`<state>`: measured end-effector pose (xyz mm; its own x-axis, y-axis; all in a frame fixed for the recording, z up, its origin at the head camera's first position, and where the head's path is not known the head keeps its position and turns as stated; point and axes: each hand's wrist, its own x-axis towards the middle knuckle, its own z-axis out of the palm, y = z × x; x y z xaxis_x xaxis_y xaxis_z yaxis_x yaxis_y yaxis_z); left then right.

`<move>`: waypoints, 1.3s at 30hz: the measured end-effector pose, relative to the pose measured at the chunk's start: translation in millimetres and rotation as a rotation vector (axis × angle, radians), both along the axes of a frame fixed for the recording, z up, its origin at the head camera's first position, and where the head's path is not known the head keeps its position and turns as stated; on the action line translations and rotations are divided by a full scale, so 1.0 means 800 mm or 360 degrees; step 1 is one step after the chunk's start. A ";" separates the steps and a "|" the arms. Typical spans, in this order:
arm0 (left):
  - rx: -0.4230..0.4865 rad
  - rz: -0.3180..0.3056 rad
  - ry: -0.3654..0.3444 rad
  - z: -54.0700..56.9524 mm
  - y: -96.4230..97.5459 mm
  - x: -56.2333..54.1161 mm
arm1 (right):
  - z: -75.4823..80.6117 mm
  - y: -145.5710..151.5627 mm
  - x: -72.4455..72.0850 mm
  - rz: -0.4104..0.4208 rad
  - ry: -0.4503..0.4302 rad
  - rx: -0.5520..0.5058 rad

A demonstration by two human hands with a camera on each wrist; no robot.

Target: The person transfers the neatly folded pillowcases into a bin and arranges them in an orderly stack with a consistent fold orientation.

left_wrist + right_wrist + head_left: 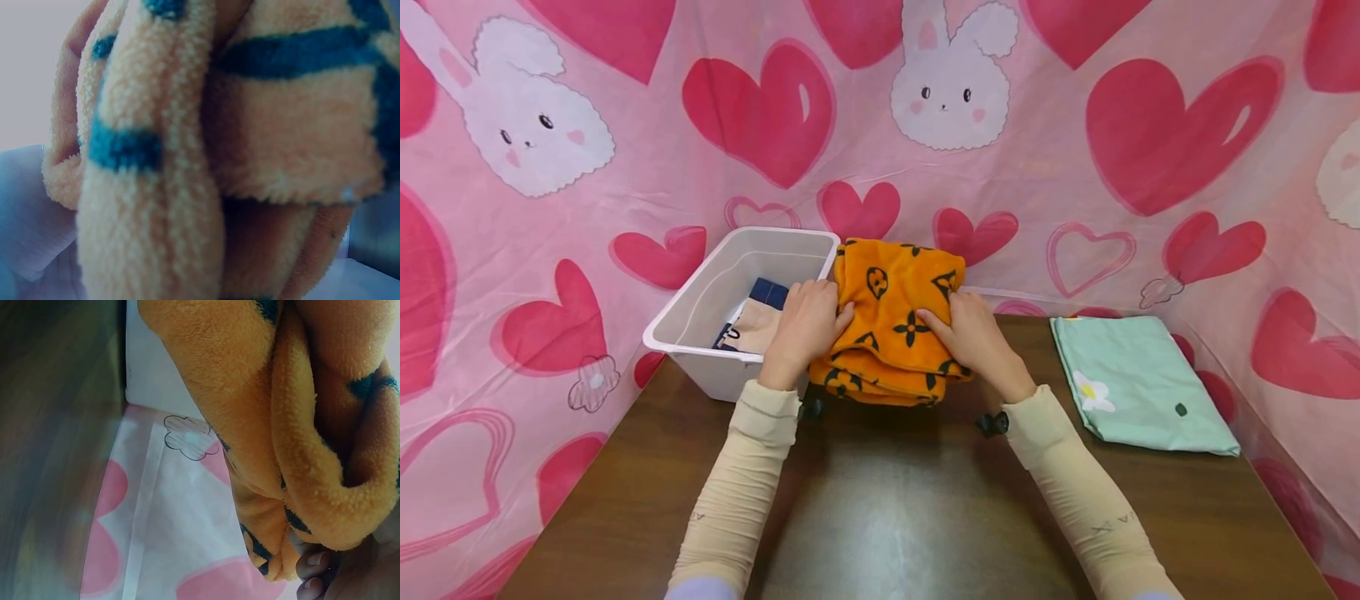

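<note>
Both grips are clamped on the orange plush cloth with dark flower motifs (891, 312), which is folded into a thick, soft bundle. The left hand (805, 321) holds its left side and the right hand (979, 332) its right, thumbs laid over the front face; the right wrist view shows fingertips at the bundle's underside. Gripping opposite sides probably keeps the loose layers together, since a single hold would likely let the lower folds slump open; they already sag at the near edge. The bundle seems raised and tilted toward the person, though whether its underside touches the worktop (880, 508) cannot be told.

Just left of it stands a white rectangular plastic bin (707, 375), its right rim partly behind the cloth and the left hand, close enough that little reach is needed. Inside lies a beige and navy cloth (758, 325), contained by the walls. Well apart on the right, a mint-green cloth with a white flower (1138, 379) lies folded flat, presumably set aside to leave room for handling.
</note>
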<state>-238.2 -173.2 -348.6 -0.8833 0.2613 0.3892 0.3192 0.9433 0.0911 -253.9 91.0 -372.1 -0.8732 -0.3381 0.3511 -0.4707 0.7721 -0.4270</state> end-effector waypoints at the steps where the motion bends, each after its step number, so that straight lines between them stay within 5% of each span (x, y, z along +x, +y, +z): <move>1: 0.0000 0.0001 -0.0005 0.001 0.000 0.000 | 0.000 0.000 0.000 0.0005 0.0001 -0.0004; 39: -0.0014 -0.0033 -0.0111 0.032 -0.016 0.003 | 0.018 -0.012 0.001 0.0042 0.0048 -0.0039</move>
<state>-235.6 -185.6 -323.4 -0.9026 0.2829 0.3244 0.3318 0.9374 0.1058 -253.0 81.2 -357.5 -0.8530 -0.3516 0.3857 -0.5036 0.7487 -0.4310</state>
